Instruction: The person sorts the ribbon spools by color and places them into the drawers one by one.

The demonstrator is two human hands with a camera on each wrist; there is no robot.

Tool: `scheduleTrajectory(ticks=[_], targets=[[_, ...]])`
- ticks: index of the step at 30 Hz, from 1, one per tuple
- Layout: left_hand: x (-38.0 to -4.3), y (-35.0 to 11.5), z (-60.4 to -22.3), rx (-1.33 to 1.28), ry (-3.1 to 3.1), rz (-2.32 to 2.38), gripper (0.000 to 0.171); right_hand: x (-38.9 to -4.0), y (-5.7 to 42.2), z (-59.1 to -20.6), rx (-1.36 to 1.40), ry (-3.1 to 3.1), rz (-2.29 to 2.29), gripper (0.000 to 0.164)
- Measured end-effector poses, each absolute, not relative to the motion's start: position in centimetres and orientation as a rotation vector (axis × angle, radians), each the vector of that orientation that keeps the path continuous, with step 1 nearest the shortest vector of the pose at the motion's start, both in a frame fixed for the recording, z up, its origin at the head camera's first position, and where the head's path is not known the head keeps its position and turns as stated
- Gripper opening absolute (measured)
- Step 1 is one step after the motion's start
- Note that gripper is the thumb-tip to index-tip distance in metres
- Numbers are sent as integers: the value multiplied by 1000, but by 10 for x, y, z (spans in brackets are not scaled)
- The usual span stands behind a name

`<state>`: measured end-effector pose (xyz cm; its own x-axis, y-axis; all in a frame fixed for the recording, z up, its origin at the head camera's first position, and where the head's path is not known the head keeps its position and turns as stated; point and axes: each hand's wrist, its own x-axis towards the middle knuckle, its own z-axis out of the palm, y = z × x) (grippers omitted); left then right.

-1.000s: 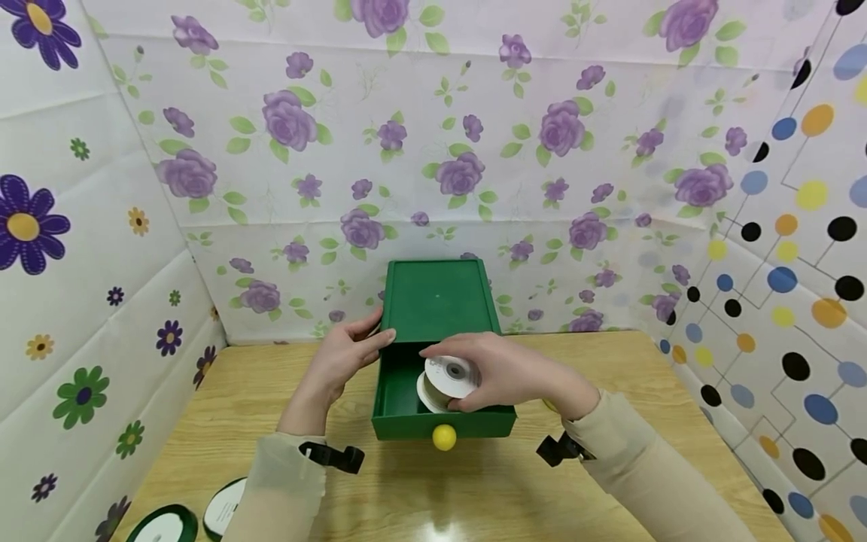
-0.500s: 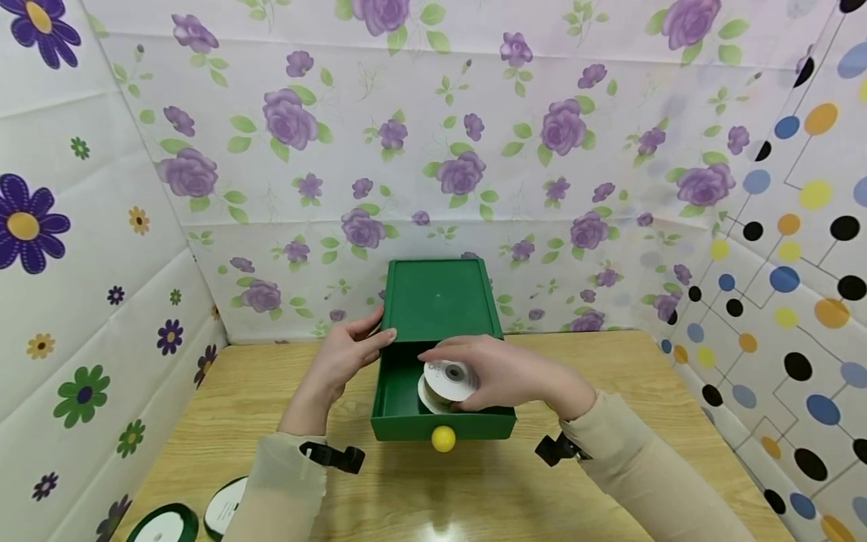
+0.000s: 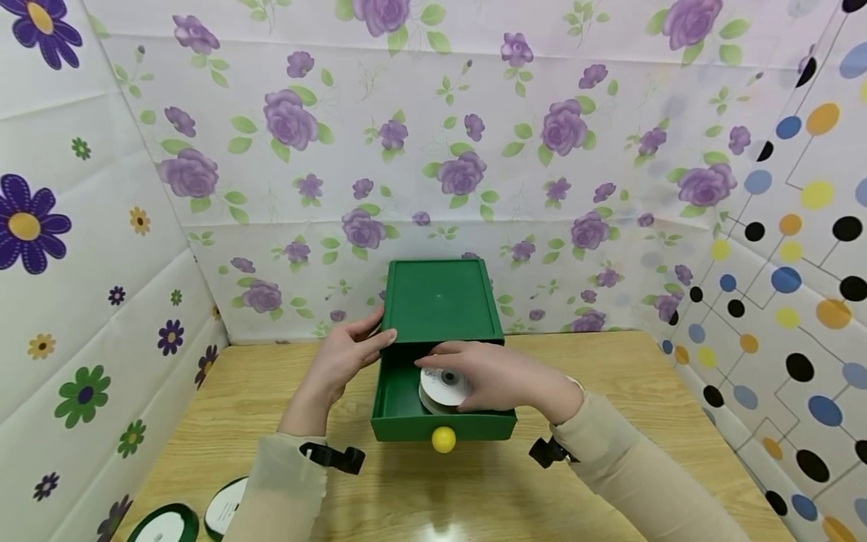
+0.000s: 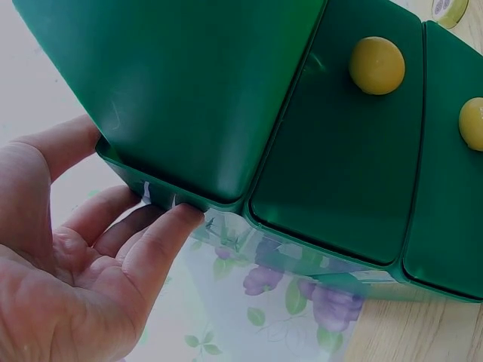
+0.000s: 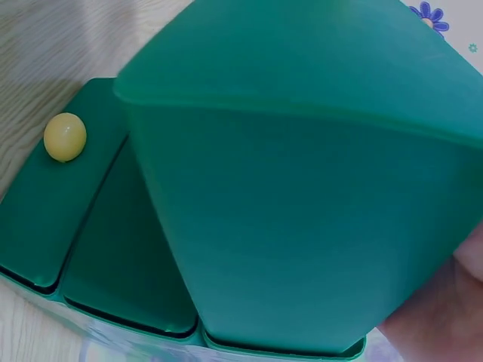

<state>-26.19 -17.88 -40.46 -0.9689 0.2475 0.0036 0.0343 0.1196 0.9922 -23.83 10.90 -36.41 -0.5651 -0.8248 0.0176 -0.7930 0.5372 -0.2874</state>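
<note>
A green drawer cabinet (image 3: 438, 301) stands against the back wall covering, its top drawer (image 3: 406, 430) pulled out by a yellow knob. Inside the drawer, my right hand (image 3: 504, 376) grips a white ribbon spool (image 3: 440, 389) by its rim, thumb in front and fingers behind. That spool sits over another pale spool (image 3: 427, 404), mostly covered. My left hand (image 3: 342, 355) rests on the cabinet's left side, thumb at the top front edge; in the left wrist view its fingertips (image 4: 189, 215) touch the side wall. The drawer hides the spools in both wrist views.
Two lower drawers (image 4: 336, 143) are closed. At the front left of the wooden table (image 3: 386, 497) lie a dark green-rimmed spool (image 3: 165, 523) and a similar spool (image 3: 225, 510), partly behind the left sleeve. A small yellow-green item (image 4: 450, 10) shows at the left wrist view's corner.
My right hand has shifted slightly left and lower with the upper spool, which now covers more of the lower one. My left hand stays at the cabinet's side.
</note>
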Motion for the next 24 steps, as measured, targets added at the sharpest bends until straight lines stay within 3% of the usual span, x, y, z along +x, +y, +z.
scheduleTrajectory(ticks=[24], targets=[[-262,-178,-404,264,2226,1967,76,-236,128,-370,-1414,2619,-597,81]])
